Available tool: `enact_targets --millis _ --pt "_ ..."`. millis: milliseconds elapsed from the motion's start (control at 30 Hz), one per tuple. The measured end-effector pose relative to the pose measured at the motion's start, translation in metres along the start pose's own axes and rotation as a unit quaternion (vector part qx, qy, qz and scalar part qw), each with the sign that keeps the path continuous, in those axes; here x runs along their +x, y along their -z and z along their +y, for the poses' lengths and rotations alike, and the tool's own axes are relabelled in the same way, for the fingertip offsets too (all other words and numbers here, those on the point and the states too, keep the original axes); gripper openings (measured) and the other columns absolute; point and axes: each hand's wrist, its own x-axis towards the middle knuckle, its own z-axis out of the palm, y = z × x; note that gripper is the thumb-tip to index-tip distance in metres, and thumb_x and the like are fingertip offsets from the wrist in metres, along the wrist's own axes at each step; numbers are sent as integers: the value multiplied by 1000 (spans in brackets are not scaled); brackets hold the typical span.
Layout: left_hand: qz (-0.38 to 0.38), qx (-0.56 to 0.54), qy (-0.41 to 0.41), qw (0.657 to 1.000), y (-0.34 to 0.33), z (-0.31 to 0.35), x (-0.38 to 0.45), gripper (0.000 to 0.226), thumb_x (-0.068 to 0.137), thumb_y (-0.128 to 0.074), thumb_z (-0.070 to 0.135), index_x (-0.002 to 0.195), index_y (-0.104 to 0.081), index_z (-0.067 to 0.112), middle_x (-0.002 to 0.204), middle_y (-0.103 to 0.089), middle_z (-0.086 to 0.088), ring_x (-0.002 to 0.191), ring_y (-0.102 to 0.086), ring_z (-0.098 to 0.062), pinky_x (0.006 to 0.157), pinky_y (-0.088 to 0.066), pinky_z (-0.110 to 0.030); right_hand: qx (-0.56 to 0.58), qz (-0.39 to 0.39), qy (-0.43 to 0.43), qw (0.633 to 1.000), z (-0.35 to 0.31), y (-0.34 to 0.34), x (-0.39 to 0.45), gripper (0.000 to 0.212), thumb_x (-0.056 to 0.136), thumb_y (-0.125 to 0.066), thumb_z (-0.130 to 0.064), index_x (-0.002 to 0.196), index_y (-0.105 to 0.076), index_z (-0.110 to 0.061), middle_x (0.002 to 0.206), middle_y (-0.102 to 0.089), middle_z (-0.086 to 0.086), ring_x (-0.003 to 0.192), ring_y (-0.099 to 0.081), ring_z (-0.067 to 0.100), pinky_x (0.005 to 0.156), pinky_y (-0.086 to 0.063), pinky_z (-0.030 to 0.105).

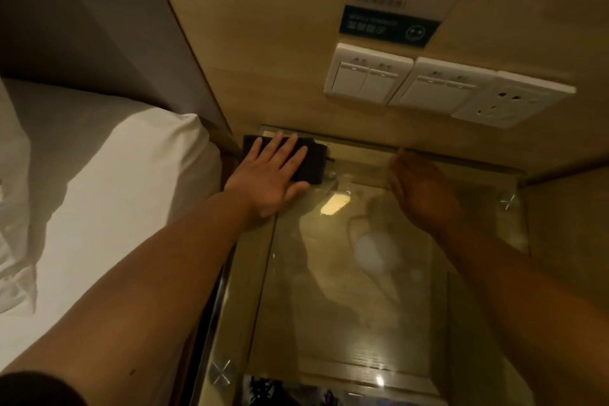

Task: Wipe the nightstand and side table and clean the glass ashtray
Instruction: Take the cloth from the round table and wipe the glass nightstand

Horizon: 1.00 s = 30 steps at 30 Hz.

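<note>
Two hands work over the glass-topped nightstand surface [346, 290], beside the bed [115, 208]. Left hand [268, 176] lies flat, fingers straight and released, pressing a dark folded cloth [313, 161] into the rear left corner. Right hand [418, 188] is blurred; its grip state cannot be determined. No ashtray is visible. Judged step: wiping the nightstand. Next move calls for sweeping the cloth across the remaining glass.
</note>
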Motion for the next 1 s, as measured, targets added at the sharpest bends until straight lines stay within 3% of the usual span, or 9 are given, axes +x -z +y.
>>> enact_targets --millis 133,200,367,567,767,1000 --pt "10 22 -15 1000 -3 -2 6 71 91 -2 72 147 11 31 154 14 3 141 21 -15 114 10 -43 -34 -24 6 999 9 -21 -2 53 101 -26 -35 148 -26 -11 158 -14 13 146 -10 30 117 -8 42" --pt "8 31 -24 999 2 -2 12 73 90 0 71 148 9 28 153 15 3 140 21 -15 114 9 -43 -30 -16 -1 999 11 -26 -2 53 101 -28 -35 149 -23 -14 159 -10 9 147 -5 25 118 -5 42" --pt "13 67 -13 998 10 1 19 73 92 -1 63 151 2 21 160 7 -5 145 13 -21 116 5 -47 -40 -6 6 999 11 -28 -2 53 100 -29 -34 148 -25 -13 159 -14 10 146 -9 25 118 -8 43" --pt "63 28 -9 998 15 9 18 56 99 -36 41 149 -26 17 154 -30 -9 143 -20 -27 116 -9 -44 -40 18 8 999 10 -29 -2 52 98 -38 -31 146 -31 -12 157 -21 11 145 -16 27 117 -12 44" --pt "29 -4 2 1000 7 8 17 56 100 -23 47 151 -16 24 160 -11 0 146 -5 -20 116 -1 -42 -37 40 18 998 12 -34 -1 52 97 -37 -30 145 -33 -10 155 -26 15 144 -20 30 117 -15 48" --pt "27 -8 33 999 -6 40 -28 64 95 -13 58 151 -14 27 160 -12 1 146 -5 -18 117 -3 -42 -27 41 21 999 16 -37 -1 60 95 -21 -41 147 -30 -12 156 -23 13 145 -17 29 117 -11 46"
